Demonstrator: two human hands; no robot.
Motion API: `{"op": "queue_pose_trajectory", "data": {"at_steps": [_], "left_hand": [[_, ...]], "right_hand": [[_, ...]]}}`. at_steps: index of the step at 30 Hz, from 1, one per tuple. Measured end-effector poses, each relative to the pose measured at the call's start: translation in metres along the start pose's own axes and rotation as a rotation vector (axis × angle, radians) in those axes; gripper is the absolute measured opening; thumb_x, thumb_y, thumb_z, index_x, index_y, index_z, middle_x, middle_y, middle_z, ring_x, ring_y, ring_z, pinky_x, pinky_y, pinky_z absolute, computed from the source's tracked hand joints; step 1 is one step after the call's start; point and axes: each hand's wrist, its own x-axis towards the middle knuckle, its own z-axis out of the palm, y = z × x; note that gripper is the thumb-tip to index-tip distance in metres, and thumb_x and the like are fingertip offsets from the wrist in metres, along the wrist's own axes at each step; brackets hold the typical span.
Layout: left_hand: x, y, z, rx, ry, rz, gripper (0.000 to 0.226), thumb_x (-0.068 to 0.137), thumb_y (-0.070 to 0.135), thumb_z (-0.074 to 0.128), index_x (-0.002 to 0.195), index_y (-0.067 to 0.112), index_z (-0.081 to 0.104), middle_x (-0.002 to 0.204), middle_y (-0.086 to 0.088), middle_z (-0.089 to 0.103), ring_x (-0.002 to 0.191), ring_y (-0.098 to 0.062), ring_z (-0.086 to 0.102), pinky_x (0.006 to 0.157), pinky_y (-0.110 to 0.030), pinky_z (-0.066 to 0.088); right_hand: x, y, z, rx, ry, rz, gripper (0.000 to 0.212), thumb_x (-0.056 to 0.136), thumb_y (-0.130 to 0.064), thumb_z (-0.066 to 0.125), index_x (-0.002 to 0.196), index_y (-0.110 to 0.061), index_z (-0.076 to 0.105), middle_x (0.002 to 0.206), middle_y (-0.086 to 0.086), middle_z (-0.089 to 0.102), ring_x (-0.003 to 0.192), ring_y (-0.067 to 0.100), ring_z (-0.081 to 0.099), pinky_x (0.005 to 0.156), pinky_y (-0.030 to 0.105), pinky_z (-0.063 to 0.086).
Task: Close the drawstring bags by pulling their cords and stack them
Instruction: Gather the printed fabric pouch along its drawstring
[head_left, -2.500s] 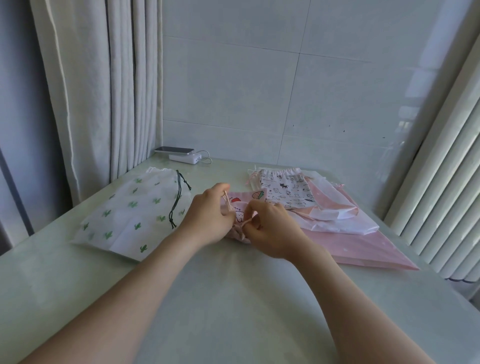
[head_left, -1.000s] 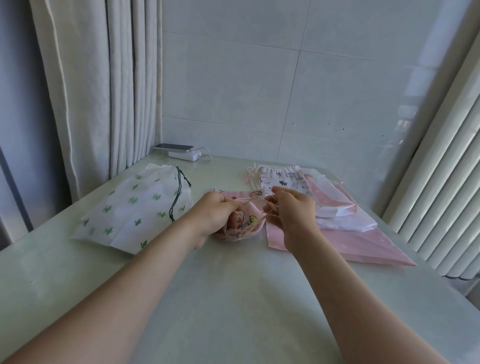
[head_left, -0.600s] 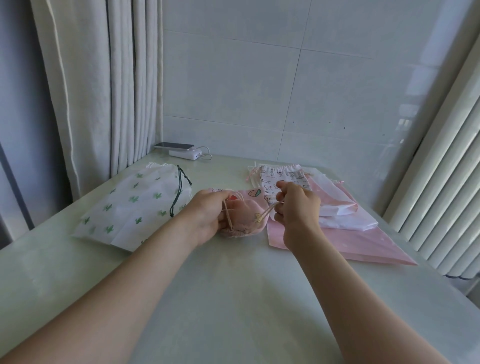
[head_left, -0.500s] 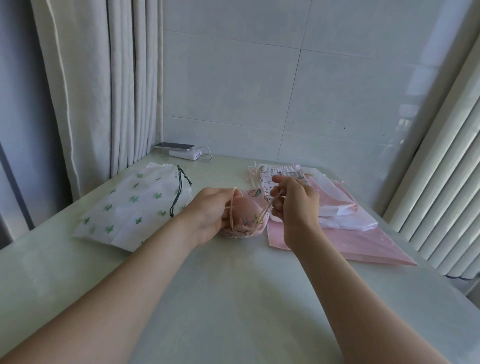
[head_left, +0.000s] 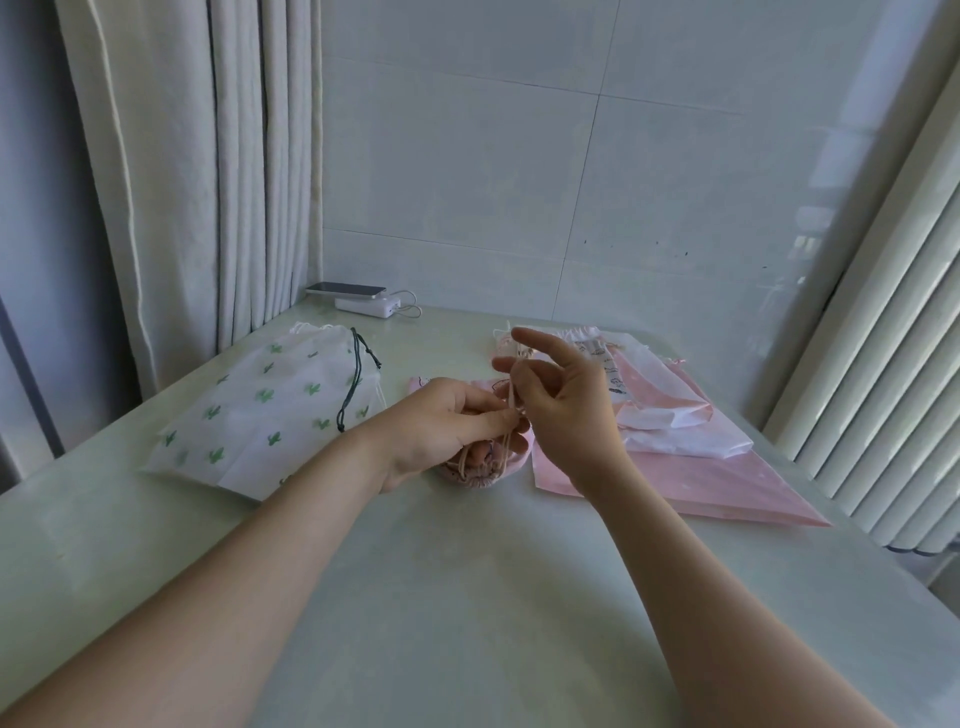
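A small pink drawstring bag (head_left: 485, 470) lies bunched at the table's middle, mostly hidden under my hands. My left hand (head_left: 441, 426) pinches its pale cord (head_left: 511, 402) just above the gathered mouth. My right hand (head_left: 558, 400) is raised beside it, holding the same cord higher up between thumb and fingers, index finger stretched out. A white bag with green cactus print (head_left: 265, 410) and a dark cord lies flat to the left. A stack of bags lies to the right: a large pink bag (head_left: 727, 473), a white bag (head_left: 680, 431) and a small printed bag (head_left: 605, 358) on top.
A phone (head_left: 345, 289) rests on a white power bank (head_left: 369, 305) with a cable at the back of the pale green table (head_left: 467, 597). A curtain (head_left: 208, 171) hangs at the left, a tiled wall stands behind, and a ribbed radiator (head_left: 883, 374) lines the right edge.
The pink bag's mouth has gathered tight. My right hand has risen and drawn the cord upward, its index finger now stretched out, while my left hand shifted to pinch the cord near the bag.
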Motion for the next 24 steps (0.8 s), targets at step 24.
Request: {"op": "queue_pose_trajectory", "data": {"at_steps": [24], "left_hand": [[0.006, 0.005, -0.012, -0.211, 0.18, -0.221, 0.015, 0.092, 0.01, 0.064, 0.092, -0.002, 0.073, 0.09, -0.019, 0.067, 0.063, -0.02, 0.059, 0.06, -0.026, 0.05]], "right_hand": [[0.003, 0.008, -0.004, -0.696, -0.211, -0.419, 0.018, 0.082, -0.02, 0.088, 0.1, -0.019, 0.083, 0.088, -0.003, 0.071, 0.076, 0.005, 0.06, 0.074, 0.014, 0.041]]}}
